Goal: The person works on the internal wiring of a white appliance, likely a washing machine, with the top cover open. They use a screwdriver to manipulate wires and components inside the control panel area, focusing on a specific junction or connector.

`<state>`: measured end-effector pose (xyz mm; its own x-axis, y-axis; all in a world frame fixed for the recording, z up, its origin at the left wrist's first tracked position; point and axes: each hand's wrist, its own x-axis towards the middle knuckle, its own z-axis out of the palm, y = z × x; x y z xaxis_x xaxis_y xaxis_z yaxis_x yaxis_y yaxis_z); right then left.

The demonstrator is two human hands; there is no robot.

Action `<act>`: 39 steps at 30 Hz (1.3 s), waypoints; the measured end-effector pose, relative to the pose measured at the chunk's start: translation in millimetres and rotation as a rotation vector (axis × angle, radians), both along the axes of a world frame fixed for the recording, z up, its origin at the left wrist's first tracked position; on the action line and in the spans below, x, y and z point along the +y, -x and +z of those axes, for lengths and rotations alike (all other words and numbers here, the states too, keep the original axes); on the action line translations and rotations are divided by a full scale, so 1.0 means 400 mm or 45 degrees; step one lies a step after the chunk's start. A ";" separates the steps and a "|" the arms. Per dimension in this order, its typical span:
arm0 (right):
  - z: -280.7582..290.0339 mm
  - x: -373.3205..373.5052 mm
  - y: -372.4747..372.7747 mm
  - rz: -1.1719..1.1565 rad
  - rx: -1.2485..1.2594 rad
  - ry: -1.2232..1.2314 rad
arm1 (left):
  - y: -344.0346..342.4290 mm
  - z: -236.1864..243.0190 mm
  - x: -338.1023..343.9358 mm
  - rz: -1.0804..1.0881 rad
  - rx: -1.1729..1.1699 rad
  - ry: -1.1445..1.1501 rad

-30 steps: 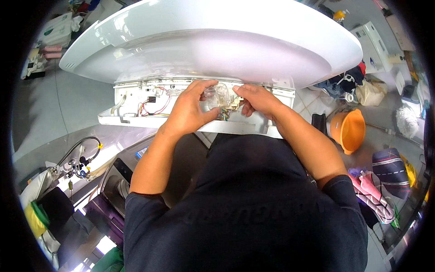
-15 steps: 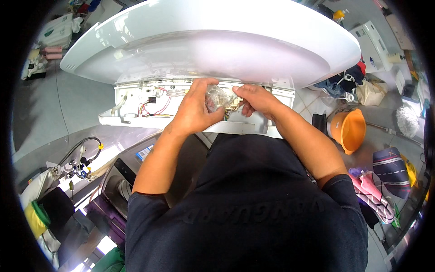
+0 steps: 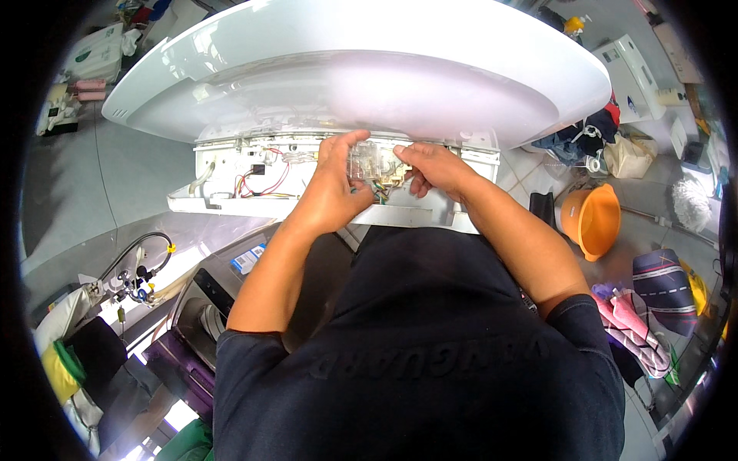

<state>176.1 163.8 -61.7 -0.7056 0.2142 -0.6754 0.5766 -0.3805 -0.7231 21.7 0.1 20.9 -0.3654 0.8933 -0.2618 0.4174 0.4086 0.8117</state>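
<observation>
One clear plastic piece [image 3: 364, 161] amid a cluttered room

It sits over the middle of a shallow white tray [image 3: 181, 203], between the person's hands. Thumb and index finger of the left hand [image 3: 329, 186] stand wide apart around its left side; whether they press on it, I cannot tell. The right hand [image 3: 440, 166] is narrower, its fingers curled beside a pale fitting [image 3: 397, 175]; whether it grips that is hidden.

The tray carries thin coloured wires [image 3: 246, 186] and a small black block [image 3: 258, 169] toward its left end. Beyond it a large glossy white panel [image 3: 354, 84] curves across the view, catching patches of light.

Plain grey floor [image 3: 65, 192] spreads at left, with a black hose [image 3: 163, 253] nearer the person. On the right, pale tiles [image 3: 555, 179] run near a beige bag [image 3: 632, 157] and a tilted orange basin [image 3: 603, 223]. Farther right is a white fluffy bundle [image 3: 690, 207]; below lie pink cloth [image 3: 626, 321] and a dark striped item [image 3: 661, 288], side by side.
</observation>
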 end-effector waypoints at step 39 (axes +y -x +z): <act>-0.009 0.003 0.001 -0.010 0.002 0.063 | -0.008 -0.017 0.022 -0.285 0.217 -0.060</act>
